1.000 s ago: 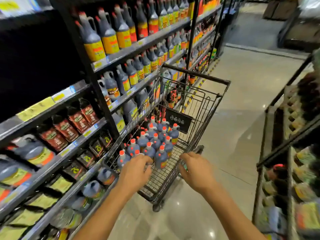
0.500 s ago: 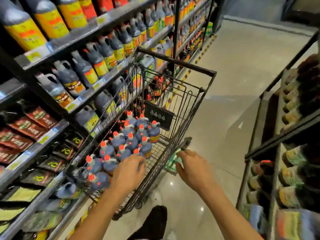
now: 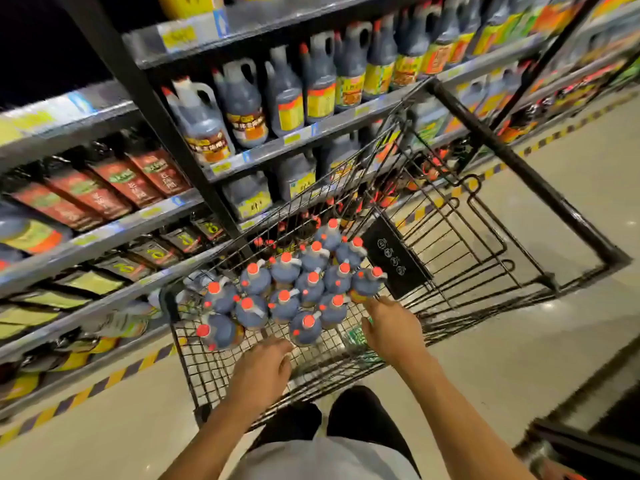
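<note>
The small dark bottles (image 3: 313, 284), each with a round orange-red cap and a pale side handle, stand packed upright in the black wire shopping cart (image 3: 204, 372), at its near end beside the shelf (image 3: 114, 233). My left hand (image 3: 263, 370) hangs over the cart's near rim, fingers loosely bent and holding nothing, just short of the closest bottle. My right hand (image 3: 391, 327) reaches to the bottle at the cluster's edge; I cannot tell whether it grips it.
</note>
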The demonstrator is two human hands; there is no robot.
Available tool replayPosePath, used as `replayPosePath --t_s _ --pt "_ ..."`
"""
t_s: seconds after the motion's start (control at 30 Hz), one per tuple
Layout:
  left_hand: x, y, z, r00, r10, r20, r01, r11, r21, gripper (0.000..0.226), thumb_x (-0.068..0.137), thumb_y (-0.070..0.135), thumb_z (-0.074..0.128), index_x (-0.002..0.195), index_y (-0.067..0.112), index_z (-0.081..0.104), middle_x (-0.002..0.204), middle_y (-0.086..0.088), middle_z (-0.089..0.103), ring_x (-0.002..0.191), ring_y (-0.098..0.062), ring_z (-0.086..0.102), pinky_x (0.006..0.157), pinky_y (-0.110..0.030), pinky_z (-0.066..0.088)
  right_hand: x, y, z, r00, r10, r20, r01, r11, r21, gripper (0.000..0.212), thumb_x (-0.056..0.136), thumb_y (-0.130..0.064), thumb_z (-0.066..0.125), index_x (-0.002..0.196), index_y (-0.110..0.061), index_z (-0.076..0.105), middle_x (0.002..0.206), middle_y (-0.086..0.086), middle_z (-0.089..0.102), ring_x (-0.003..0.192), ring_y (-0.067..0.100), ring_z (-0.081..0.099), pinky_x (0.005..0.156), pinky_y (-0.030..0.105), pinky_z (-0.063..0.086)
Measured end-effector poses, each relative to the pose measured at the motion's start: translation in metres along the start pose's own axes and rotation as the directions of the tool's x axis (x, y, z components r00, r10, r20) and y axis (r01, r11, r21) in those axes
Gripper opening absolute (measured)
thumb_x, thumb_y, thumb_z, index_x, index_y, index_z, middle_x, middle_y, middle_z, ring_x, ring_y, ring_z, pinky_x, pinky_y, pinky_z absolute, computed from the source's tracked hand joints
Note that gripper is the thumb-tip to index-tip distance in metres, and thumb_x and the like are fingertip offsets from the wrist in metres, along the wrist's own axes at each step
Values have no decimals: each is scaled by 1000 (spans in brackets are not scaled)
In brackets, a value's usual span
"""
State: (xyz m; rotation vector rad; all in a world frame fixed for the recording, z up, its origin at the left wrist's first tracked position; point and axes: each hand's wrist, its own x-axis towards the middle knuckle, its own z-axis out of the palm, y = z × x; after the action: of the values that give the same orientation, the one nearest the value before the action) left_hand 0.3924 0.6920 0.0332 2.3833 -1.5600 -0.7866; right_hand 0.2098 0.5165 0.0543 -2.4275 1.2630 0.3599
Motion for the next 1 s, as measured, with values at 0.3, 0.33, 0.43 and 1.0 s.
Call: replayPosePath --t_s 0.3,0.33,0.43,1.0 --pt "48 15 53 917 -397 32 397 901 -173 24 93 18 53 111 17 67 110 -8 68 101 -32 65 83 -40 53 94 40 29 952 -208 226 214 977 -2 38 97 -31 55 133 -18 52 128 7 60 112 34 61 78 40 51" --pt "54 18 60 906 -422 36 421 887 -190 25 92 16 54 112 15 67 108 -11 68 100 -34 64 83 -42 53 102 43 34 940 -226 254 237 971 -13 38 97 -31 56 132 -17 52 129 9 60 111 35 62 77 41 52" --pt "78 27 84 874 -485 24 475 845 -244 36 87 16 63 124 13 62 109 -14 63 95 -38 64 76 -41 54 126 50 53 904 -278 325 303 953 -28 39 98 -33 55 133 -16 50 130 12 58 107 38 64 76 43 53" --pt "118 0 160 728 -663 -175 493 684 -538 40 73 26 84 109 18 68 98 6 62 86 -15 60 73 -19 44 168 50 141 909 -351 225 318 933 168 34 96 -35 62 122 -14 60 121 10 63 111 35 60 80 48 53"
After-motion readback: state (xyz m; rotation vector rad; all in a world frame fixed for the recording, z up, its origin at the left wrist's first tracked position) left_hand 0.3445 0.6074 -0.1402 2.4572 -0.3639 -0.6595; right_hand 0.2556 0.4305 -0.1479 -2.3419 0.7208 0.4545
